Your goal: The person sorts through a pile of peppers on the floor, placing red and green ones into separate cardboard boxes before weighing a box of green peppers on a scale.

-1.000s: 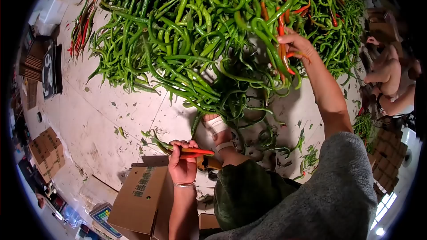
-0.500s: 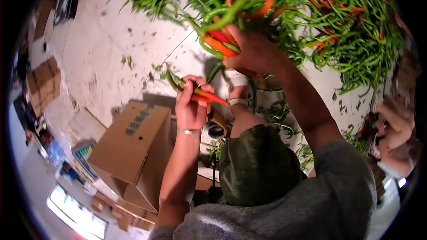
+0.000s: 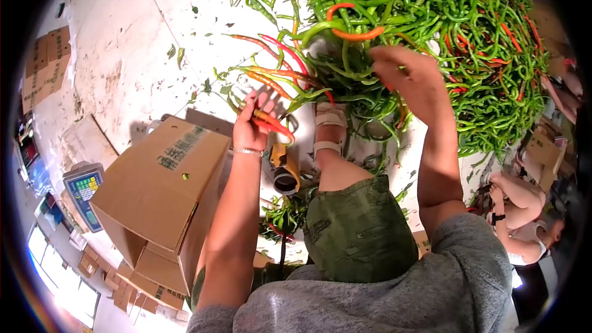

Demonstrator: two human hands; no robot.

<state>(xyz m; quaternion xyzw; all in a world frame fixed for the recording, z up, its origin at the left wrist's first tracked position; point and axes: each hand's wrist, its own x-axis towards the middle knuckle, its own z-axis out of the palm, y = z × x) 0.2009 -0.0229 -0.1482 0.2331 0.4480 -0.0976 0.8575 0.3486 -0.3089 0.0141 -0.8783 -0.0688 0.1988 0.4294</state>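
Note:
My left hand (image 3: 254, 123) has its fingers curled round red and green chili peppers (image 3: 271, 124). Just ahead of it, a loose cluster of red, orange and green chilies (image 3: 287, 74) lies spread over the pale floor. My right hand (image 3: 412, 80), slightly blurred, hovers palm down at the near side of a large heap of green chilies (image 3: 394, 0). Its fingers are apart, and no pepper shows in them. An orange-and-green chili (image 3: 357, 34) lies close to its fingertips, at the heap's edge.
An open cardboard box (image 3: 160, 179) stands left of my left arm, with a scale (image 3: 85, 188) beyond it. Near my sandalled foot (image 3: 330, 126) lies a yellow-and-black cylindrical object (image 3: 285, 172). Another person (image 3: 521, 209) sits at the right.
My right hand has let go of its bunch of mixed chilies and moved right. Red and orange chilies now lie ahead of my left hand, which still holds peppers.

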